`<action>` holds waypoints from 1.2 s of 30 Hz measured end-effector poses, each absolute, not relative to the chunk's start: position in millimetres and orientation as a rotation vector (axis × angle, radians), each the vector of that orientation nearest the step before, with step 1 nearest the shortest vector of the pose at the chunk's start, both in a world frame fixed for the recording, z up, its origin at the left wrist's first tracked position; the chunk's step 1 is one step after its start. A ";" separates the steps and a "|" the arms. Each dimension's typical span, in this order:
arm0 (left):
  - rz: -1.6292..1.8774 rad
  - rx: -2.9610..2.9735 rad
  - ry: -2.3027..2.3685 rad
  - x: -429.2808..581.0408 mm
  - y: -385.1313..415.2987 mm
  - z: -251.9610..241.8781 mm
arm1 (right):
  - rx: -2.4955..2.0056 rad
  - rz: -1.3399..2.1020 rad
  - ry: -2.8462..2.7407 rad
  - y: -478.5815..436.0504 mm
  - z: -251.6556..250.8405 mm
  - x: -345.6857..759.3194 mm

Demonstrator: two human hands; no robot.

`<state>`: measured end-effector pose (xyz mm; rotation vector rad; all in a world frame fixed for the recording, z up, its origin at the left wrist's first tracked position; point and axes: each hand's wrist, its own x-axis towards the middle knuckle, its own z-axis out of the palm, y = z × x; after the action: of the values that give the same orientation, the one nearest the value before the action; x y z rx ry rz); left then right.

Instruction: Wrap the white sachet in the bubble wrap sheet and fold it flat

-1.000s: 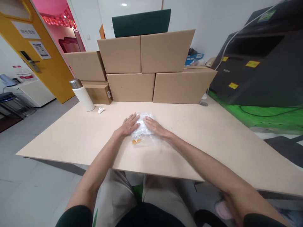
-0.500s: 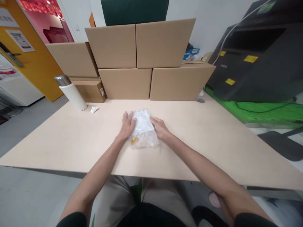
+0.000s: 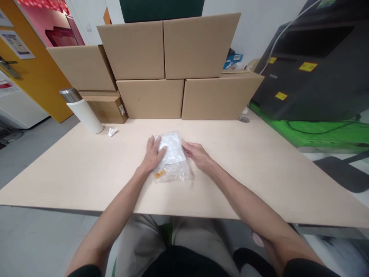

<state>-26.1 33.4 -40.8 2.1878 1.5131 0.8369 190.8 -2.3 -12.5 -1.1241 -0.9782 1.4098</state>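
Observation:
A clear plastic bag (image 3: 173, 157) with a white item inside and a small orange piece at its near corner lies flat on the pale wooden table (image 3: 86, 173). My left hand (image 3: 152, 153) rests flat on the bag's left edge, fingers stretched out. My right hand (image 3: 197, 155) lies at the bag's right edge with its fingers extended and touching the plastic. Neither hand grips the bag.
Several cardboard boxes (image 3: 173, 73) are stacked along the table's far side. A white flask with a metal cap (image 3: 82, 111) stands at the far left, a crumpled white scrap (image 3: 112, 132) beside it. A large black machine (image 3: 314, 61) is at the right.
My hands have slid off the top of the bag to its left and right edges. The camera has tilted down slightly, and the bag now shows between the hands.

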 end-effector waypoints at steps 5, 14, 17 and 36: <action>0.840 2.297 1.456 -22.2 28.8 -39.4 | -1.115 1.467 -0.947 -4.5 -5.3 183.1; 0.364 2.259 1.349 -41.5 28.4 -7.7 | -1.329 0.905 -1.380 -5.9 -19.8 192.3; 0.266 2.325 1.352 -51.5 31.5 -6.4 | -1.290 0.519 -1.797 -6.0 -24.8 198.1; 0.065 2.257 1.357 -81.0 31.6 -3.8 | -1.312 0.616 -2.456 -12.2 -20.5 200.2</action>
<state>-81.0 31.6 -3.8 2.2566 1.3572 0.0654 200.2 -12.2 -20.5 -1.3119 -2.4563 0.6158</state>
